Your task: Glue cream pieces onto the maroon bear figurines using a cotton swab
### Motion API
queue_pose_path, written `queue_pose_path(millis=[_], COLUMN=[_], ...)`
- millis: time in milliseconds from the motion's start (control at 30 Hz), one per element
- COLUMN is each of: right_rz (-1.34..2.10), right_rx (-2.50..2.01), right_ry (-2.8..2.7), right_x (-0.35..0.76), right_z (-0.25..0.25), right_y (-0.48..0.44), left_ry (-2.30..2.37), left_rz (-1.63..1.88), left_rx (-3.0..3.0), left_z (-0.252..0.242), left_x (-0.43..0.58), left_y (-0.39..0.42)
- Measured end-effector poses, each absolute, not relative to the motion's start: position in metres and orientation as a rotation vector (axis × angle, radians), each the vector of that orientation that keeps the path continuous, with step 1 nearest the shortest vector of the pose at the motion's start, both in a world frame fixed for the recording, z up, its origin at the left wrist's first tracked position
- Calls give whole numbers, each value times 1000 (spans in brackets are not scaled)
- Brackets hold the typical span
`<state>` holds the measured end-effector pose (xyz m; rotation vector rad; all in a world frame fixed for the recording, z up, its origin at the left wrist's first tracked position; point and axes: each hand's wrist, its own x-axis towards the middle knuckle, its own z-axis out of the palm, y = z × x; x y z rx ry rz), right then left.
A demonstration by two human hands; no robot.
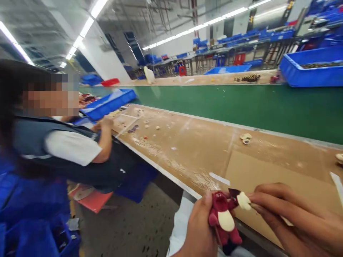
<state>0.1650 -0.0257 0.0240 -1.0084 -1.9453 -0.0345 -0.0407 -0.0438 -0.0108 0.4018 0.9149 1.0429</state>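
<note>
A small dark-red bear figurine (220, 203) with a cream belly is gripped in my left hand (199, 225), its face turned up and its legs pointing down. Close to the figurine's raised arm, my right hand (289, 210) pinches a small cream-coloured piece (244, 201) between thumb and fingers. A dark pointed bit shows beside that piece, and I cannot make out what it is. Whether the cream piece touches the arm is unclear. Beneath both hands lies the edge of the workbench with a cardboard sheet (257, 178).
Small cream parts (245, 138) lie on the brown bench (193, 142). A green conveyor belt (214, 103) runs behind it. At the left a co-worker (72, 142) sits by a blue tray (109, 103). Another blue bin (313, 67) stands far right.
</note>
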Motion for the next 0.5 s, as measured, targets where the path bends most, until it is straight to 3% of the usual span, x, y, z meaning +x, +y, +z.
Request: queue_pose_path(millis=[500], right_rz=[-177], right_rx=[-1006], right_ry=[-2121], right_x=[153], right_z=[30], right_y=[-54], left_ry=[878], left_rz=[907], left_rx=[665], left_z=[-16], left_x=[-22], left_y=[-46])
